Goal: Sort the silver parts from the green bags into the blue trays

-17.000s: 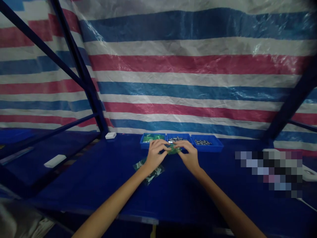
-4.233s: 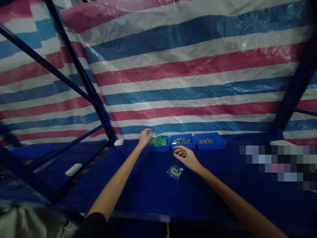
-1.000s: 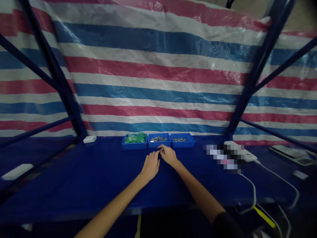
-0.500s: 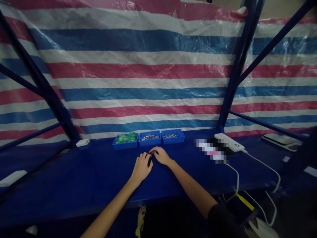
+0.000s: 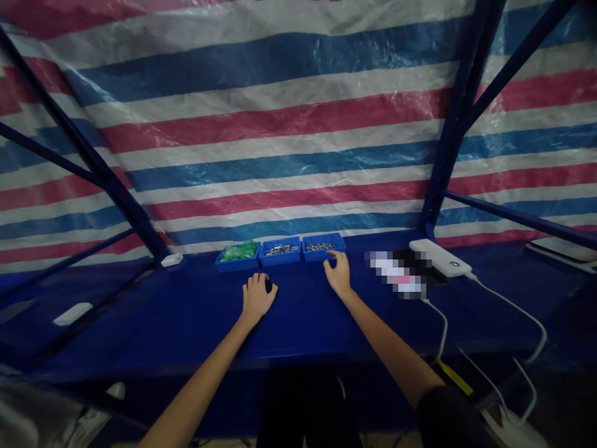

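Note:
My left hand [image 5: 258, 300] rests low over the blue table, fingers curled down and thumb to the right. A small dark patch shows between its thumb and forefinger; what the fingers hold, if anything, is hidden. Just in front of the right blue tray [image 5: 342, 247] is my right hand [image 5: 339, 274], thumb and forefinger apart with nothing visible between them. Small metal parts [image 5: 321, 246] lie in that tray. The middle blue tray [image 5: 280, 259] holds metal pieces [image 5: 281, 249]. Green plastic packets [image 5: 240, 251] fill the left blue tray [image 5: 237, 266].
Right of my hands lie a blurred-out phone [image 5: 396, 274] and a white power bank [image 5: 441, 258] with a white cable [image 5: 513, 297]. A small white box [image 5: 172, 260] sits back left. Blue posts [image 5: 450, 143] frame the table [image 5: 298, 323] before a striped sheet [image 5: 280, 118].
My right hand has left my left hand and moved right and forward to the right tray, its thumb and forefinger parting. My left hand remains over the table. The view has shifted slightly.

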Available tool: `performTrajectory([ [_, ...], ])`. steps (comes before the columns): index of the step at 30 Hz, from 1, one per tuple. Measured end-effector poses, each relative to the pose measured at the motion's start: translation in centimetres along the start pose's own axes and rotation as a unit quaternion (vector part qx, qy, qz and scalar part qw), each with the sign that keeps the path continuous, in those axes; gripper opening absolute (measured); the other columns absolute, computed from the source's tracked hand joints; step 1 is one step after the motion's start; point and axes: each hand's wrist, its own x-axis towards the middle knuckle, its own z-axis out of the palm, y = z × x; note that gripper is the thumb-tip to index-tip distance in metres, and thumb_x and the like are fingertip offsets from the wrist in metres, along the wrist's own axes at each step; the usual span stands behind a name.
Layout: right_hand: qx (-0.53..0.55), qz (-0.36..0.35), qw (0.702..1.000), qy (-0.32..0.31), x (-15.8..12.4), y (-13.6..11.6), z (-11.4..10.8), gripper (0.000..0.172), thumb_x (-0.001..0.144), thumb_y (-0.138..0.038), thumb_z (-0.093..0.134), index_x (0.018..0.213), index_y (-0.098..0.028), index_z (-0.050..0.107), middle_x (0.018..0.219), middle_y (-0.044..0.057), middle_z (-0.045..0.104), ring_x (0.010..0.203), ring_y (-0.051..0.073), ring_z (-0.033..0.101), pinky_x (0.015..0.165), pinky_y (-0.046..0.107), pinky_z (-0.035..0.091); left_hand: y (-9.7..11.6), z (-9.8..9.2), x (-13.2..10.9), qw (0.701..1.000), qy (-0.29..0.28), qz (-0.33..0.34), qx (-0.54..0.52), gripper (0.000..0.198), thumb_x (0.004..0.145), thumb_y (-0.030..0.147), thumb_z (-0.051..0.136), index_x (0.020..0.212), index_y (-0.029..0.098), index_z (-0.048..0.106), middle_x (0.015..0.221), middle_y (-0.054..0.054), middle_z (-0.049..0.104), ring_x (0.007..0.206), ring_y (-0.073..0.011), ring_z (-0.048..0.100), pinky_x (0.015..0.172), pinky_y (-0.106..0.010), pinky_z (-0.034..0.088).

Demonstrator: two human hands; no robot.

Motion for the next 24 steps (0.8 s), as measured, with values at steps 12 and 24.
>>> performTrajectory([
  [12,-0.284,-0.189,0.94,-0.005,0.6,1.4,0.9,0.047,0.076,-0.023,0.05,0.122,-0.012,0.052,0.125,0.016,0.054,0.123,0.028,0.039,0.104,0.046,0.017,0.8,-0.7,-3.5,0.998,0.049,0.015,0.049,0.032,0.087,0.028,0.034,0.102,0.013,0.058,0.103,-0.012,0.056,0.096,-0.0259,0.051,0.08,-0.038,0.04],
  [24,-0.221,-0.272,0.936,0.017,-4.6,-2.4,-2.4,0.031,0.079,-0.028,0.05,0.106,-0.018,0.06,0.093,0.006,0.067,0.089,0.02,0.056,0.098,0.04,0.024,3.0,-1.8,-8.4,0.998,0.031,0.049,0.032,0.041,0.09,0.027,0.031,0.119,0.01,0.055,0.119,-0.018,0.054,0.11,-0.03,0.049,0.09,-0.044,0.04],
])
